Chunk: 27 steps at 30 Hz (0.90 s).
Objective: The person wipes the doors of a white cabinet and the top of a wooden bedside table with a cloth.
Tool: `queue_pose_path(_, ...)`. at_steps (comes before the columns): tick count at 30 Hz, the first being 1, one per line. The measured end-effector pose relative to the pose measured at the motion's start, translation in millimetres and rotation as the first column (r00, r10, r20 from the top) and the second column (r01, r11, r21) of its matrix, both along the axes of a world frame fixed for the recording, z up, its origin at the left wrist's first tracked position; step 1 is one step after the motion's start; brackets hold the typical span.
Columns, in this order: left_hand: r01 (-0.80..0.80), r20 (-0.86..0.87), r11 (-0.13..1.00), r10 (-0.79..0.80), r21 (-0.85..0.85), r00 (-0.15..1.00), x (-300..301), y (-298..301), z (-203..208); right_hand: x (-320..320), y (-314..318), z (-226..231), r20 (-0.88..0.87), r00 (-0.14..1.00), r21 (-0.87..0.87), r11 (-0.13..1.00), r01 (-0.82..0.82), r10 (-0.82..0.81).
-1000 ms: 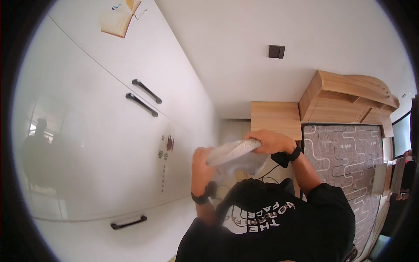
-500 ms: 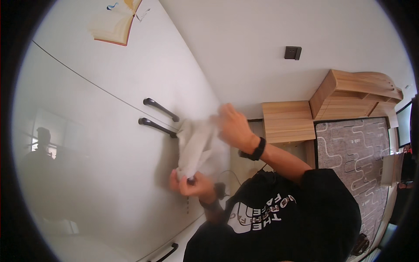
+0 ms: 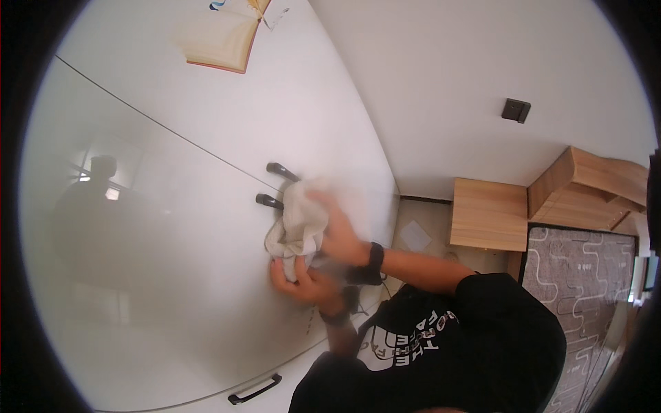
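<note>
A cream-white cloth (image 3: 297, 224) is bunched up against a glossy white cabinet door, covering the lower ends of two dark handles (image 3: 270, 201). My left hand (image 3: 303, 283) grips the cloth's lower end, its fingers curled round the fabric. Just above it, my right hand (image 3: 339, 230) is closed on the cloth's right side. That hand and the fabric beside it are smeared by motion, so its fingertips are partly lost. Each wrist has a dark band round it.
An open-book picture (image 3: 220, 41) decorates the upper cabinet door. Lower down, another dark handle (image 3: 255, 389) is fixed to the front. At right stand a wooden cabinet (image 3: 489, 215) and a patterned mattress (image 3: 578, 275). A dark switch plate (image 3: 516, 110) is on the wall.
My right hand has come down and left onto the cloth, which is now bunched rather than hanging stretched. It covers more of the handles. The view has shifted, moving the room rightward.
</note>
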<state>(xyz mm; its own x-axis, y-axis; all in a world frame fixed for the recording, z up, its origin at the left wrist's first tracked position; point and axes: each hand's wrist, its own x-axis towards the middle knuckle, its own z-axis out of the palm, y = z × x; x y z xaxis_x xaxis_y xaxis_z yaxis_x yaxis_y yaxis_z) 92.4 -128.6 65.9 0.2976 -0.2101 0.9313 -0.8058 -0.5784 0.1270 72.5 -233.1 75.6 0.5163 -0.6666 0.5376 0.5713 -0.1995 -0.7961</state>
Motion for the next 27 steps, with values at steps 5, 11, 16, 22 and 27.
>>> queue_pose_path(5, -0.034, 0.020, 0.995, 0.036, -0.095, 0.999, -0.1, -33.6, 34.4, 18.3, -15.2, 23.9, 0.105, 0.994, -0.172, 0.985, 0.000, 0.018)
queue_pose_path(11, -0.144, 0.102, 0.977, 0.161, -0.156, 0.982, 9.2, -58.9, 61.5, 43.6, -49.5, 54.1, 0.196, 0.977, -0.275, 0.961, -0.028, 0.085)
queue_pose_path(16, -0.185, 0.126, 0.976, 0.199, -0.115, 0.972, 5.4, -50.0, 10.1, 29.6, -56.1, 22.1, -0.040, 0.975, -0.353, 0.910, -0.217, 0.217)
queue_pose_path(22, -0.268, 0.102, 0.962, 0.272, -0.058, 0.957, -12.5, -47.0, 2.5, 22.2, -79.5, 0.9, 0.129, 0.990, -0.328, 0.945, -0.008, 0.053)
queue_pose_path(27, -0.228, 0.096, 0.973, 0.231, -0.037, 0.968, -39.4, -70.0, 22.0, 8.2, -122.0, -10.7, -0.156, 0.934, 0.009, 0.946, -0.325, 0.322)
